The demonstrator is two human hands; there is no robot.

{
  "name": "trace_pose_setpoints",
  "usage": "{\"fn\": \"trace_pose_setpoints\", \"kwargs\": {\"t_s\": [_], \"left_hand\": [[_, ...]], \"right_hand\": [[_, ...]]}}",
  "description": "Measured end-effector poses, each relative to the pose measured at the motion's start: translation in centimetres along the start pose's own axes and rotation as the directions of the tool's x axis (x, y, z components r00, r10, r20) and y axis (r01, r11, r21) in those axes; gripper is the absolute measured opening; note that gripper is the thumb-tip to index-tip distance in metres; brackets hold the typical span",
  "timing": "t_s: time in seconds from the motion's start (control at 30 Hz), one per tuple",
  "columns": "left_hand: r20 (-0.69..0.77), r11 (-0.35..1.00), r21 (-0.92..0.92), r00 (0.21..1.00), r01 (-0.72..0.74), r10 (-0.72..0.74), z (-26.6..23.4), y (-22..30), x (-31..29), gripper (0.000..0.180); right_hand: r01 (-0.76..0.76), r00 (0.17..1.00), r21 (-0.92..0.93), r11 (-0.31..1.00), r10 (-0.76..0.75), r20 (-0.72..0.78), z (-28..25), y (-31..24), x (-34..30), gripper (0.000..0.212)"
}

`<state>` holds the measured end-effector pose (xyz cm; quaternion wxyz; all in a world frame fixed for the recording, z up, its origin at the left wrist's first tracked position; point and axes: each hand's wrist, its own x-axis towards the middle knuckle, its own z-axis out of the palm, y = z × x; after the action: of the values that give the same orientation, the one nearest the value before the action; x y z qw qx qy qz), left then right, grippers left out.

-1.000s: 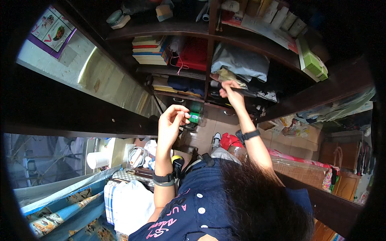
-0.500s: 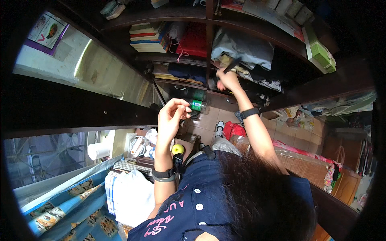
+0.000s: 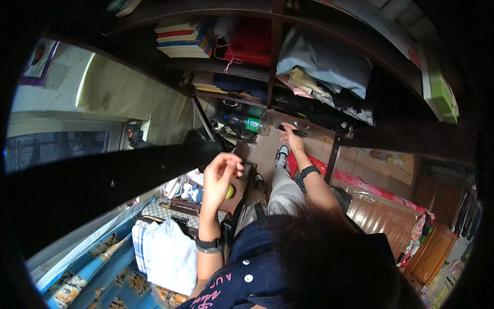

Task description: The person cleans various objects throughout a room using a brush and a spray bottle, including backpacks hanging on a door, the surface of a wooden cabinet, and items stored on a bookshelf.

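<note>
My right hand [image 3: 292, 138] reaches forward and low, above the tiled floor, its fingers closed round a slim black object [image 3: 299, 133]. That object is long and narrow like a handle; I cannot make out its exact kind. My left hand [image 3: 221, 172] is raised beside the dark bed-frame beam, fingers loosely curled and apart from the thumb, with nothing visible in it. A yellow-green apple [image 3: 230, 191] lies just behind the left hand, partly hidden by it. Dark bands sit on both wrists.
Ahead stands a dark shelf unit [image 3: 272, 46] with stacked books [image 3: 182, 44] and a grey-blue bag [image 3: 324, 59]. A plastic bottle with a green label [image 3: 252, 124] is near the floor. White folded cloth [image 3: 172, 257] lies at left; a dark beam [image 3: 103, 185] crosses there.
My right hand has dropped from in front of the shelf toward the floor, still holding the black object. My left hand has shifted slightly lower in view. The whole view has tilted.
</note>
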<state>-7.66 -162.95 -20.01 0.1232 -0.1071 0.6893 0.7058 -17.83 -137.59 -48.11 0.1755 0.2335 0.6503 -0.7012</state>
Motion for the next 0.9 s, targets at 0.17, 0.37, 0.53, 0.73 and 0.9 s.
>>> {"fn": "trace_pose_setpoints", "kwargs": {"t_s": [0.17,0.37,0.53,0.73,0.9], "left_hand": [[-0.029,0.994,0.041,0.994,0.106,-0.104,1.0,-2.5,-0.5,0.017],[-0.094,0.987,0.039,0.984,0.155,-0.151,-0.2,-5.4,-2.1,0.014],[-0.087,0.979,0.069,0.978,0.194,-0.188,-0.7,-5.6,-2.7,0.014],[-0.096,0.978,0.083,0.978,0.193,-0.185,-1.2,-6.0,-3.4,0.014],[-0.105,0.969,0.063,0.967,0.240,-0.232,-1.8,-6.6,-4.3,0.015]], "right_hand": [[0.130,0.971,0.430,0.893,-0.027,-0.238,2.5,1.1,9.5,0.042],[0.027,0.983,0.389,0.921,0.047,-0.179,2.6,3.0,12.1,0.052],[-0.157,0.987,0.169,0.973,0.160,0.000,-2.1,-0.7,10.3,0.052],[-0.027,0.990,0.354,0.935,0.074,-0.120,3.0,1.1,11.4,0.047],[-0.074,0.997,-0.249,0.966,0.077,0.002,0.3,-2.1,10.5,0.046]]}}
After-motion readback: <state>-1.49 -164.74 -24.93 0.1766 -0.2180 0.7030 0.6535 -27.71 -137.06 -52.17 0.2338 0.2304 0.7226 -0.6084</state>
